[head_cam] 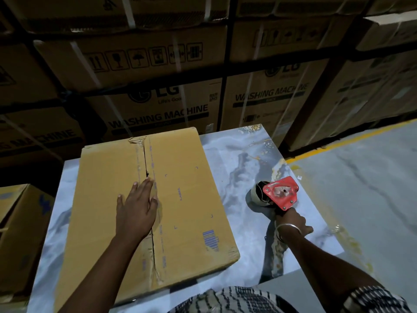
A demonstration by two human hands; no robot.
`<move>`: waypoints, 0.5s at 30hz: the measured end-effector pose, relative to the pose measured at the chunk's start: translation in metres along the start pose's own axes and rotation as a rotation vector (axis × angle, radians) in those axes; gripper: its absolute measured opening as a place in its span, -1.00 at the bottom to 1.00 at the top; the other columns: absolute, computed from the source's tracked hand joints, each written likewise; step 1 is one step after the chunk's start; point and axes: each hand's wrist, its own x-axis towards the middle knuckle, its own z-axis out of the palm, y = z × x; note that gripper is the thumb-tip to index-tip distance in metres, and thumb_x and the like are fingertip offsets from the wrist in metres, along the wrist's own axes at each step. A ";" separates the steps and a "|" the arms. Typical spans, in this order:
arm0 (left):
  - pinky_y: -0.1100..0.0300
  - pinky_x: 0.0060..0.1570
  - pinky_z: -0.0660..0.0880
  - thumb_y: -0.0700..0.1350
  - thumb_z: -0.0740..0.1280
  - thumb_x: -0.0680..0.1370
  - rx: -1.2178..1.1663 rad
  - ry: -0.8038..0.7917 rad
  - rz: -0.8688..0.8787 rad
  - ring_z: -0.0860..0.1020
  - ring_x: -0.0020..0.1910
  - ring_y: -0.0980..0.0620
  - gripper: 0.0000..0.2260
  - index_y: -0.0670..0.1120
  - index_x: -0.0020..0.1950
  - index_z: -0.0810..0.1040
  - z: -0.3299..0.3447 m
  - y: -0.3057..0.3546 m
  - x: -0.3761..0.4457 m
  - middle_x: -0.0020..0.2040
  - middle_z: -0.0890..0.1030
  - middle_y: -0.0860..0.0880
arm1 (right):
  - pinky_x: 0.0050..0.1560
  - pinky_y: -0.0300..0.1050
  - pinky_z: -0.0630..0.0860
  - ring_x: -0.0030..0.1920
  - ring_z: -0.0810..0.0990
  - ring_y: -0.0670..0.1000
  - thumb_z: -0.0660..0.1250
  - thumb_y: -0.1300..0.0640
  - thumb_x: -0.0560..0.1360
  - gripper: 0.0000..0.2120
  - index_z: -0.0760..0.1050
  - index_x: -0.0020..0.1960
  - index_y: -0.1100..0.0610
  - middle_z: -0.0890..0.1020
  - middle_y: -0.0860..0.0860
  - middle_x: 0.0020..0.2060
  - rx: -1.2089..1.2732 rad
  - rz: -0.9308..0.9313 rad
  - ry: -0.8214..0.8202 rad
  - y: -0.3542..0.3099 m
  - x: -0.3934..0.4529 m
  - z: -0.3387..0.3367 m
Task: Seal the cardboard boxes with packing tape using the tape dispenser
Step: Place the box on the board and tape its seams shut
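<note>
Fingers [291, 219] gripping tape dispenser [281, 192]

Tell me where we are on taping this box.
Done: cardboard box flaps closed, centre seam untaped. In hand: left hand presses flat on the flaps; right hand grips the red tape dispenser on the table. Left: taping the seam.

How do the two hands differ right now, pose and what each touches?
1. The left hand lies flat, fingers straight, on the cardboard box beside its centre seam; the right hand is curled round the handle of the red tape dispenser.
2. The left hand is over the box; the right hand is off it, above the marble-pattern table.
3. Only the right wrist wears a bangle.

Shared: both arms are bare and reach forward.
</note>
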 end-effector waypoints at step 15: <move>-0.16 0.54 -0.12 0.09 0.06 0.70 -0.061 -0.062 -0.005 -0.03 0.61 0.08 -0.51 0.14 0.63 0.06 -0.013 0.000 -0.001 0.61 0.08 0.20 | -0.19 0.12 0.46 -0.33 0.49 0.17 0.47 -0.17 0.48 -0.59 0.54 -0.20 0.19 0.51 0.06 -0.45 0.664 -0.462 -0.238 -0.150 -0.094 -0.020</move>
